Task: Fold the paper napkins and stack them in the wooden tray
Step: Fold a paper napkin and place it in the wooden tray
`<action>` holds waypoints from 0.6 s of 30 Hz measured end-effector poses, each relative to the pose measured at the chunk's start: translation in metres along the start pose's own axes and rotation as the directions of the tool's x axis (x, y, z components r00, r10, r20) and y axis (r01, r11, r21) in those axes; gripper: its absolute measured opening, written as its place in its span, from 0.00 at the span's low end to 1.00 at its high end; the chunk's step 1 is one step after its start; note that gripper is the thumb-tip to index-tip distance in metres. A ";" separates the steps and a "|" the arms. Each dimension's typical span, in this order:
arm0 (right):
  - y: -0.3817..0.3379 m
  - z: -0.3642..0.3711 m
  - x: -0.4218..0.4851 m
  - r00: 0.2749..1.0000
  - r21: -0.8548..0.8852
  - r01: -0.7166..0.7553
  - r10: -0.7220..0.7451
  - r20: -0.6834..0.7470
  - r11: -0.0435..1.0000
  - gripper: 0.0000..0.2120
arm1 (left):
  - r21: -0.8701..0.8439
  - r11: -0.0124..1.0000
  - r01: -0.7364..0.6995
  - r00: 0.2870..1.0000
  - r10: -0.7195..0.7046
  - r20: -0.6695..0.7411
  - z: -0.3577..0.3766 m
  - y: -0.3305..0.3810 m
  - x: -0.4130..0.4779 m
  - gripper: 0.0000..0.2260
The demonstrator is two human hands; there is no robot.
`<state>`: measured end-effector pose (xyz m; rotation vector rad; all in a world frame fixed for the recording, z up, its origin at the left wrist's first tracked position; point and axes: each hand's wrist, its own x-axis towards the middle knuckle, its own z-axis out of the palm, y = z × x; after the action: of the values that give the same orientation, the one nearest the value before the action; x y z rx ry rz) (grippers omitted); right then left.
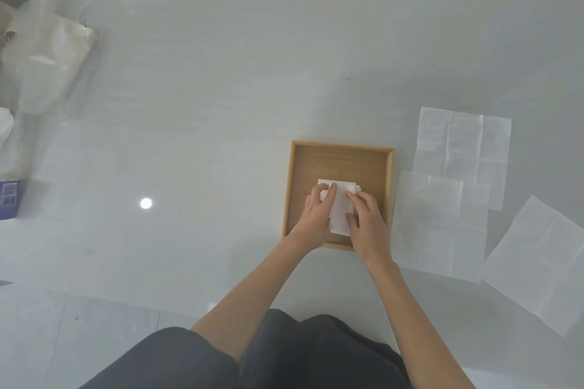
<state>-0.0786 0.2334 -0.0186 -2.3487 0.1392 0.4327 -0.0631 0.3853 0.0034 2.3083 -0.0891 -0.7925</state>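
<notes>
A square wooden tray [341, 155] sits on the white table, right of centre. Inside it lies a small stack of folded white napkins [341, 208]. My left hand [317, 215] rests on the stack's left edge, thumb and fingers pinching the top napkin. My right hand [368, 221] presses on the stack's right side with fingers spread. Three unfolded napkins lie flat to the right of the tray: one at the back [463, 144], one beside the tray [439, 224], one tilted at the far right [543, 262].
A clear plastic bag with white contents [60, 50] lies at the table's far left. A purple package [9, 199] stands at the left edge. The table's near edge runs just in front of my dark-clothed lap [252, 357].
</notes>
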 end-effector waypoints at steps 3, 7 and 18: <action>0.001 0.004 0.000 0.999 -0.033 -0.028 0.026 -0.039 0.999 0.27 | 0.034 0.997 0.075 0.996 -0.073 -0.056 0.005 -0.006 0.000 0.36; 0.006 0.003 0.007 0.997 0.056 -0.080 0.078 0.024 0.995 0.27 | -0.045 0.990 0.133 0.986 -0.137 -0.094 0.005 -0.006 0.000 0.37; -0.010 -0.013 0.013 0.983 0.321 -0.179 0.180 0.027 0.930 0.23 | -0.183 0.975 0.126 0.979 -0.152 -0.133 -0.006 -0.008 0.014 0.36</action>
<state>-0.0610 0.2326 -0.0076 -2.0208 0.3991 0.4574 -0.0497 0.3908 -0.0054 2.2152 0.2023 -0.6685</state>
